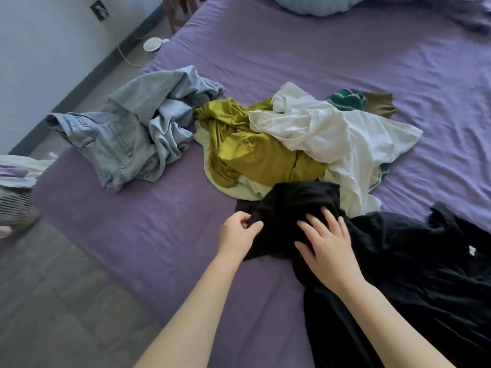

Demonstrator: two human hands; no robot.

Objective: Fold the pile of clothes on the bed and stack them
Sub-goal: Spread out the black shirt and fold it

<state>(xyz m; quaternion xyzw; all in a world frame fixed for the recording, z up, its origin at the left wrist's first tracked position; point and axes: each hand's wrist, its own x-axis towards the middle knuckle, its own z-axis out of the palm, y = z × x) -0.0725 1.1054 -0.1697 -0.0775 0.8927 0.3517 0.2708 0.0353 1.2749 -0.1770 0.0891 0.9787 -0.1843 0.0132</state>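
Observation:
A black garment (398, 261) lies at the near right of the purple bed (159, 235), one end spread toward the pile. My left hand (237, 233) pinches the left edge of that black cloth. My right hand (328, 244) rests flat on it with fingers spread. Behind them sits the pile: an olive-yellow top (252, 147), a white shirt (345, 136) partly over it, a pale green piece (239, 192) underneath and a teal striped item (346, 99) at the back. Crumpled light blue jeans (127, 134) lie apart on the left.
The bed's left edge drops to a grey floor (53, 288). A laundry basket (13, 197) with clothes stands at the far left. A pale pillow (313, 4) lies at the head. A white round device (152, 44) with a cable sits on the floor by the wall.

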